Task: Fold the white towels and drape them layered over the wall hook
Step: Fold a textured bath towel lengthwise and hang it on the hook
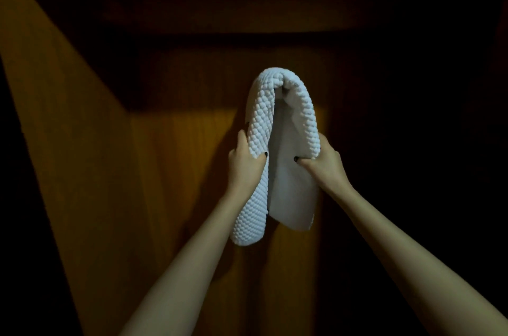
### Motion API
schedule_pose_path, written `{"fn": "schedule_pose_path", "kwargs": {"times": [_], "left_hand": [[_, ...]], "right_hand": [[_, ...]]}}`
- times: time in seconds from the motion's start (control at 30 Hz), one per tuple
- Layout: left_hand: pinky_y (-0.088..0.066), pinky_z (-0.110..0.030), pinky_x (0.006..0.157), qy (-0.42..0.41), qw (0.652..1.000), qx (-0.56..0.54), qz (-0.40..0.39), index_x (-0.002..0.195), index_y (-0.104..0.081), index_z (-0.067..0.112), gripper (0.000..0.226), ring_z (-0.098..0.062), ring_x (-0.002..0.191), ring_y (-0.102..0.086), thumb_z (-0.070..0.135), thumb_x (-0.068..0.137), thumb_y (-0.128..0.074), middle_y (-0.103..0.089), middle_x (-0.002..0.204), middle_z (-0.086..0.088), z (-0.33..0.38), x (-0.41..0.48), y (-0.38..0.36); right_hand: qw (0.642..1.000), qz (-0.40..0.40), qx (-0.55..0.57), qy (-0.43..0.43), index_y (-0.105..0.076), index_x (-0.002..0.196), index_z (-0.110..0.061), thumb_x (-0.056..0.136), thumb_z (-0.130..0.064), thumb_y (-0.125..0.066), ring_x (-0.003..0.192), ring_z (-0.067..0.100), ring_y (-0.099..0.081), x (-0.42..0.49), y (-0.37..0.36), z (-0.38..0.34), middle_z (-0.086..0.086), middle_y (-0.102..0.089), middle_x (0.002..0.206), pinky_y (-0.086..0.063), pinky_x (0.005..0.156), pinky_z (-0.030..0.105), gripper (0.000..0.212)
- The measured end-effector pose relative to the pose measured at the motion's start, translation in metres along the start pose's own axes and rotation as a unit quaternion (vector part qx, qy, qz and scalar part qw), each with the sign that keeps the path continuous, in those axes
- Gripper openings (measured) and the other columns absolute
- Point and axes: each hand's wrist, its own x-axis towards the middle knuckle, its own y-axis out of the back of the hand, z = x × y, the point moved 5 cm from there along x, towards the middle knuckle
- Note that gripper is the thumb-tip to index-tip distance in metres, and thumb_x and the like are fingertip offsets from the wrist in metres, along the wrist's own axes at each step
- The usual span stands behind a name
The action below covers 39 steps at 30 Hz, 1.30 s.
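A white towel [264, 121] with a bumpy woven surface hangs folded over something high on the wooden wall, its top bend arched and both ends drooping down. Whatever it hangs from is hidden under the fold. My left hand [244, 160] grips the towel's left hanging side, thumb in front. My right hand [321, 160] grips the right hanging side near its lower edge. A smoother white layer [291, 192] shows between the two sides; I cannot tell if it is a second towel or this one's underside.
The wall behind is brown wood [176, 171], lit only in a patch around the towel. A darker ledge or beam [247, 41] runs across above. Everything to the right and far left lies in deep shadow.
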Motion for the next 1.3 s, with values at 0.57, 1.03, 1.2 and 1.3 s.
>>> {"fn": "schedule_pose_path", "kwargs": {"times": [0.57,1.03,1.2,1.3], "left_hand": [[-0.043,-0.017,0.076,0.019,0.998,0.028,-0.057,0.138,-0.045,0.008,0.047,-0.024,0.108,-0.062,0.012,0.094,-0.059,-0.062,0.122,-0.012,-0.045,-0.056,-0.008],[-0.037,-0.004,0.076,0.063,0.990,0.021,-0.126,0.146,-0.039,0.012,0.054,-0.026,0.120,-0.056,0.018,0.095,-0.059,-0.056,0.136,-0.012,-0.071,-0.116,-0.003],[-0.028,-0.029,0.111,0.070,0.984,0.074,-0.144,0.153,-0.027,0.023,0.062,-0.021,0.142,-0.031,0.019,0.098,-0.055,-0.035,0.155,-0.002,-0.083,-0.183,0.020],[-0.020,-0.033,0.116,0.096,0.976,0.123,-0.152,0.150,-0.032,0.019,0.056,-0.020,0.144,-0.025,0.021,0.098,-0.053,-0.033,0.155,-0.003,-0.104,-0.247,0.037]], "right_hand": [[0.995,-0.011,-0.088,0.044,-0.055,0.099,-0.019,0.092,-0.004,-0.053,0.058,-0.001,-0.054,-0.070,-0.029,0.025,-0.017,-0.054,0.068,-0.036,0.053,0.011,0.016],[0.995,-0.074,-0.066,-0.032,-0.038,0.145,-0.016,0.099,-0.028,-0.052,0.112,0.020,-0.060,-0.111,-0.029,0.015,0.002,-0.061,0.126,-0.048,0.083,0.029,0.050],[0.988,-0.086,-0.111,-0.071,-0.026,0.153,-0.010,0.097,-0.028,-0.058,0.141,0.025,-0.036,-0.175,-0.027,0.026,0.010,-0.036,0.155,-0.032,0.112,0.036,0.066],[0.979,-0.134,-0.123,-0.095,-0.026,0.153,-0.008,0.098,-0.028,-0.057,0.143,0.025,-0.033,-0.236,-0.042,0.037,0.012,-0.035,0.155,-0.026,0.114,0.034,0.066]]}}
